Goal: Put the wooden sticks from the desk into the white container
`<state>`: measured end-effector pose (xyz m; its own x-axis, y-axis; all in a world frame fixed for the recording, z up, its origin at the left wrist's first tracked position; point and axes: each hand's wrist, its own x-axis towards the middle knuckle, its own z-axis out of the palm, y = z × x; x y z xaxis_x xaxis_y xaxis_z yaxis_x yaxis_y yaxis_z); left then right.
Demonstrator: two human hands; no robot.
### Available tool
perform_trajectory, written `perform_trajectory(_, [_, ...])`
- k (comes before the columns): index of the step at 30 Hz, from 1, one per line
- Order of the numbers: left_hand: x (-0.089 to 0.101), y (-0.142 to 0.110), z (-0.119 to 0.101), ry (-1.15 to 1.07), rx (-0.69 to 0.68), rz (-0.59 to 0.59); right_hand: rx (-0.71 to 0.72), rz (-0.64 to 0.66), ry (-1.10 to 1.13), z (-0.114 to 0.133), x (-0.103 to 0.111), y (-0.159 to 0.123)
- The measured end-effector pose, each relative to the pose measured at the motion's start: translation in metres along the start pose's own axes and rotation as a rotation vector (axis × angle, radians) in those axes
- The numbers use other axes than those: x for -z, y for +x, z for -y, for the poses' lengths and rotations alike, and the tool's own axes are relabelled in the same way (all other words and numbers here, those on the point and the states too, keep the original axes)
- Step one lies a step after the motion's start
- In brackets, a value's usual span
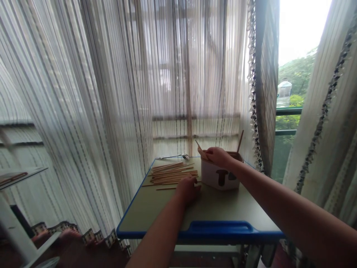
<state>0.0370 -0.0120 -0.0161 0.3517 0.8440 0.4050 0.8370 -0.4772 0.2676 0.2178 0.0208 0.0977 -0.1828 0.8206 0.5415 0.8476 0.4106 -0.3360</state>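
My right hand (219, 156) hovers over the rim of a white box (220, 178) and grips a few thin wooden sticks (201, 151) that slant up to the left. One more stick (240, 142) stands tilted in the box's far corner. My left hand (187, 190) rests knuckles up on the small table (156, 208), its fingers at the near end of a pile of wooden sticks (174, 173) lying flat. Whether it holds a stick is hidden.
The table has a blue rim with a handle (221, 227) at the near edge. A metal spoon (174, 156) lies at the table's far edge. Striped sheer curtains (111, 93) hang close behind and left. A window with green railings (288, 111) is right.
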Motion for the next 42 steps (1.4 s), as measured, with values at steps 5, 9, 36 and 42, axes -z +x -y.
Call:
perform_trajectory(5, [-0.002,0.001,0.003,-0.006,-0.042,0.004,-0.059,0.006,0.062,0.009,0.006,0.003])
perform_trajectory(9, [-0.004,0.001,0.005,-0.007,-0.059,-0.010,-0.073,-0.109,0.155,0.023,0.009,0.003])
perform_trajectory(36, [-0.005,0.002,0.008,0.005,-0.003,-0.089,0.020,-0.331,0.025,0.025,-0.004,-0.021])
perform_trajectory(42, [-0.004,0.001,0.005,0.001,0.019,-0.073,-0.034,-0.093,-0.151,0.032,0.001,-0.032])
